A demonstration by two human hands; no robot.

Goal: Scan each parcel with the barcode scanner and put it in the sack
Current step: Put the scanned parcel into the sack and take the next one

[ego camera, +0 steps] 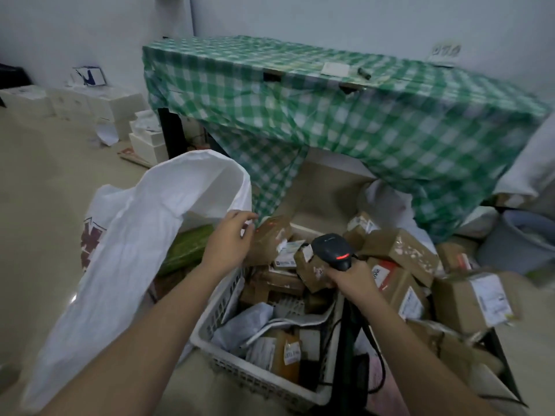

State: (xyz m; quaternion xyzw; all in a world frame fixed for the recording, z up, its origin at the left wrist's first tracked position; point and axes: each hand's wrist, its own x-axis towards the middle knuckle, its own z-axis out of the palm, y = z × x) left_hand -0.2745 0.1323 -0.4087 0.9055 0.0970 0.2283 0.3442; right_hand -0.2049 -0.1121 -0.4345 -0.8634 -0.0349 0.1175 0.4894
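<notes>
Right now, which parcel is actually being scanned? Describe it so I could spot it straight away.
Start at the table with the green checked cloth and look below its hanging corner to the white basket heaped with parcels. At the basket's far left edge, by the white sack, the left hand touches a brown box. It alone carries the scanner's red dot.
</notes>
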